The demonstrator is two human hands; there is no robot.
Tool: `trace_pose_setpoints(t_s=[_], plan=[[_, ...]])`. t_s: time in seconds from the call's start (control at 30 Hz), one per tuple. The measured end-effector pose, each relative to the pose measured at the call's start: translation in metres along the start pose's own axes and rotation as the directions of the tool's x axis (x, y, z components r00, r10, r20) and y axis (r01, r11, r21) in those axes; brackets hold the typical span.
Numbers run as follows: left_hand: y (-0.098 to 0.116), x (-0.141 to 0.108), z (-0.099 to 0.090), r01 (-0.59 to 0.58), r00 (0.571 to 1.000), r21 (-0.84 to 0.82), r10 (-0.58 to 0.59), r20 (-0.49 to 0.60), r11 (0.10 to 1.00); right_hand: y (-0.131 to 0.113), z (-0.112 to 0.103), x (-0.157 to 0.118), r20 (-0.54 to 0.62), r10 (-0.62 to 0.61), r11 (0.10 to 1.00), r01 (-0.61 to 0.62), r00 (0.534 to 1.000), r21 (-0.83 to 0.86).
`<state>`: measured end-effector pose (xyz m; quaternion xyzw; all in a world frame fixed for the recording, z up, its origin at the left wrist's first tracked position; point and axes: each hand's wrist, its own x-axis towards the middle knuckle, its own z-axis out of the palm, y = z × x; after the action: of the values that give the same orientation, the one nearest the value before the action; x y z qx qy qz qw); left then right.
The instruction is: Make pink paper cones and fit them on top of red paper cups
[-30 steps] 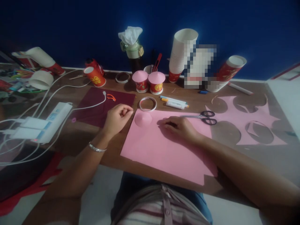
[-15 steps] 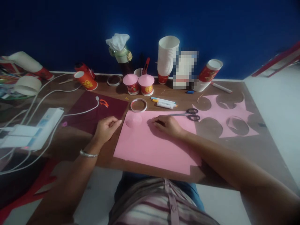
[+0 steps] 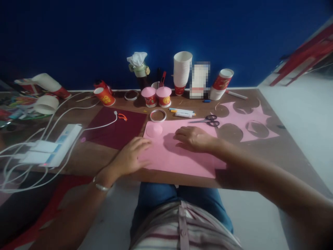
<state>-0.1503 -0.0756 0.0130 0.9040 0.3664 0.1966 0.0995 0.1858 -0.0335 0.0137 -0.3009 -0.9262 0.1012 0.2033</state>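
Observation:
A sheet of pink paper [image 3: 189,161] lies flat on the table in front of me. My left hand [image 3: 132,154] is at the sheet's left edge, its fingers spread and holding nothing. My right hand [image 3: 194,139] rests low over the middle of the sheet, palm down, with loosely bent fingers; nothing shows in them. Between the hands, at the sheet's upper left corner, sits a small pink paper cone [image 3: 154,130]. A roll of tape [image 3: 158,115] lies just behind it. Black-handled scissors [image 3: 212,120] rest at the sheet's upper right edge.
Two red cups with pink cone tops [image 3: 163,99] stand behind the tape. Further back rises a stack of paper cups [image 3: 182,73]. Pink paper with round cutouts [image 3: 235,128] lies at right. Dark red paper [image 3: 104,130] and a power strip with cables [image 3: 65,142] are at left.
My left hand has opened from a closed shape and moved onto the sheet's left edge. My right hand remains over the sheet. The camera view has shifted slightly.

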Motion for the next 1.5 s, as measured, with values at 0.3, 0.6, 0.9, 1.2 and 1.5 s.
trace_pose_setpoints(t_s=[0.3, 0.6, 0.9, 1.2, 1.5], plan=[[0.038, -0.009, 0.011, -0.322, 0.946, 0.310, 0.314, 0.076, 0.894, -0.011, -0.039, -0.111, -0.237, 0.659, 0.640, -0.698, 0.714, -0.322], [0.062, 0.009, 0.033, -0.406, 0.913, 0.256, 0.383, 0.138, 0.877, -0.014, -0.026, -0.099, -0.076, 0.742, 0.664, -0.746, 0.666, -0.051], [0.082, 0.030, 0.047, -0.387, 0.921, 0.281, 0.355, 0.160, 0.878, 0.019, -0.020, -0.061, 0.076, 0.563, 0.812, -0.568, 0.823, 0.137], [0.085, 0.054, 0.047, -0.408, 0.901, 0.133, 0.375, 0.218, 0.903, 0.023, 0.005, -0.006, -0.006, 0.312, 0.943, -0.309, 0.950, 0.121], [0.020, 0.102, 0.039, -0.332, 0.943, -0.092, 0.332, -0.019, 0.939, 0.032, 0.026, 0.023, -0.043, -0.164, 0.986, 0.165, 0.985, 0.014]])
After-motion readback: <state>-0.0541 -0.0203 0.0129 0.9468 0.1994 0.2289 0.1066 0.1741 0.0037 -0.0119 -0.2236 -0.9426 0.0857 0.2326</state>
